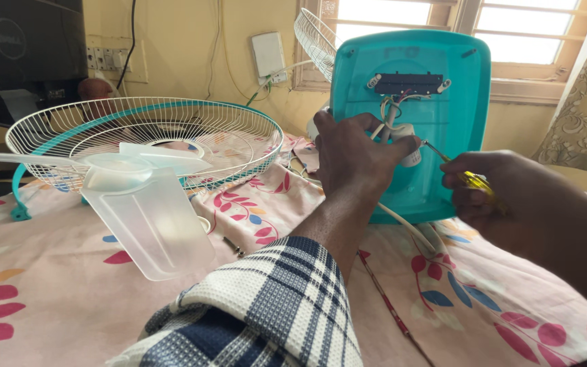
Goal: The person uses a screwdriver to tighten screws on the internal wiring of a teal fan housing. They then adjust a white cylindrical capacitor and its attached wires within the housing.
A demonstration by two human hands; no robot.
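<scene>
On the floral bedsheet [49,299], the teal fan base [443,122] stands on edge, underside exposed. Left hand [354,153] grips a white capacitor [410,153] amid the wires; right hand [473,187] is closed around a yellow screwdriver [467,178], tip at the base. White fan guard [144,139] and clear blade [147,211] lie left.

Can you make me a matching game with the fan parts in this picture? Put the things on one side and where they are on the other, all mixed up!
Things:
1. Teal plastic fan base panel
2. Clear plastic fan blade
3. Yellow-handled screwdriver
4. White wire fan guard with teal rim

Places:
A. In the right hand
B. Lying flat on the flowered cloth, behind the blade
C. Standing upright, steadied by the left hand
D. Nearest the camera on the left, resting against the guard

Pairs: 1-C, 2-D, 3-A, 4-B
</scene>
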